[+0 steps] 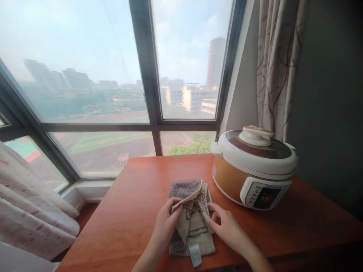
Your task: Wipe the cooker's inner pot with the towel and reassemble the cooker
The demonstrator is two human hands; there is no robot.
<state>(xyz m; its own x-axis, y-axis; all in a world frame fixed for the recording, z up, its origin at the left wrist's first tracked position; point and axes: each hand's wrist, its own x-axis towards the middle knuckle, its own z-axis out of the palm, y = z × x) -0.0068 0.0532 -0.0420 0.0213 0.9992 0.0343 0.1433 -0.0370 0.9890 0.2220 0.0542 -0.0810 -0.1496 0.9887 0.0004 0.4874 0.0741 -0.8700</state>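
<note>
A small towel lay on the worktop, just left of the cooker. The left hand had its grip pinched shut on a folded edge, lifting it; the right hand pressed on the other side — grip loose, fingers apart. Folding well likely meant matching edges squarely — then smoothing the crease flat.

No text can be read here. The white sewn-in care tag at the near edge of the folded beige-and-brown patterned towel looks blank, and the dark control panel on the round orange-and-white electric pressure cooker — right of the towel — shows only blurred coloured marks.
</note>
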